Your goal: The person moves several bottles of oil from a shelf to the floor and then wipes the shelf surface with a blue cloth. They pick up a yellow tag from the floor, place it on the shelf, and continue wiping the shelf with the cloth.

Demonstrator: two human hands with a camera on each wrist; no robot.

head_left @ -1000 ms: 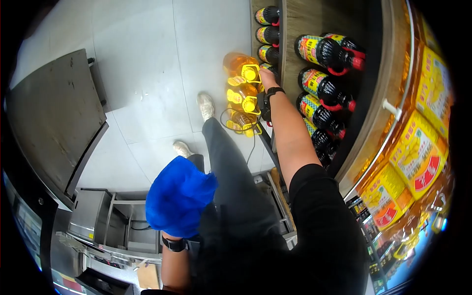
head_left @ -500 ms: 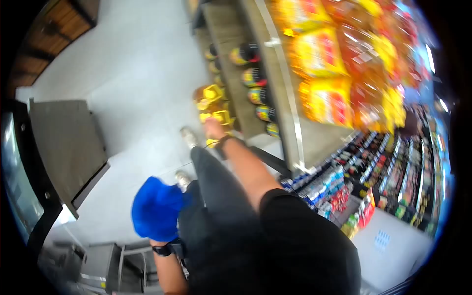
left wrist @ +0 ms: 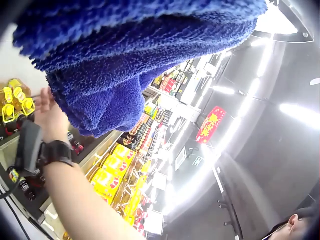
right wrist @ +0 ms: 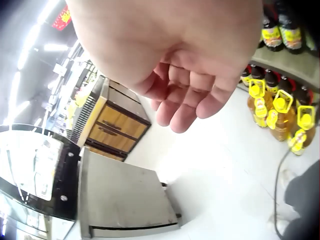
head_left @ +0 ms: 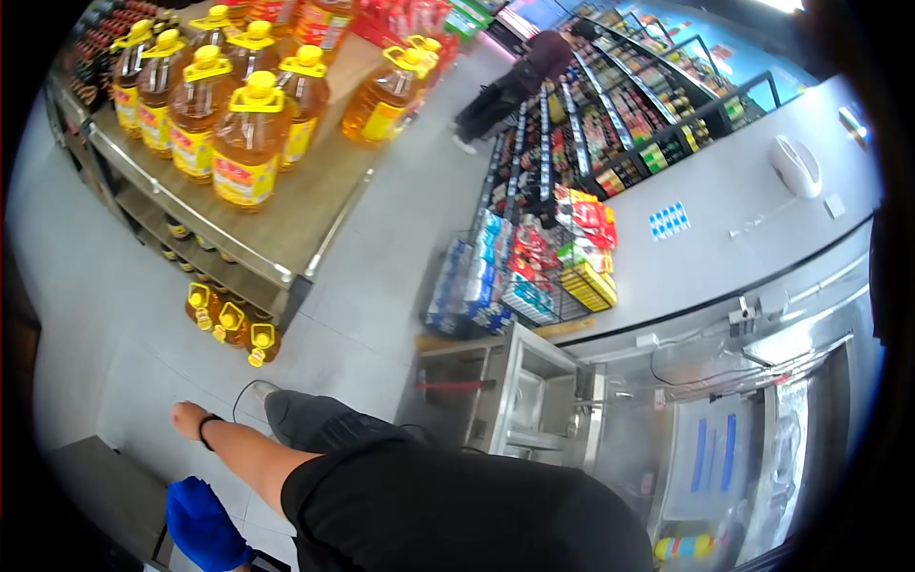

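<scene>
A blue cloth (head_left: 202,524) bunches over my left hand at the lower left of the head view; its folds (left wrist: 110,75) fill the top of the left wrist view. The cloth hides the fingers of that hand, which carries it. My right hand (head_left: 191,419) is raised above the floor, empty. In the right wrist view the same hand (right wrist: 175,65) hangs with fingers loosely curled. Beyond it, three oil bottles with yellow caps and handles, the middle one (right wrist: 282,122) among them, stand on the floor beside the shelf, apart from the hand.
Large oil bottles (head_left: 250,153) stand on the wooden display shelf (head_left: 219,224), dark bottles below. A thin cable (right wrist: 278,190) runs near my legs. A metal cabinet (right wrist: 125,195) is at lower left. Ahead, a person (head_left: 524,76) bends near stocked shelves beside a white counter (head_left: 724,229).
The head view has swung toward the shop aisle and counter. My right hand has come away from the oil bottles on the floor. The blue cloth remains with my left hand.
</scene>
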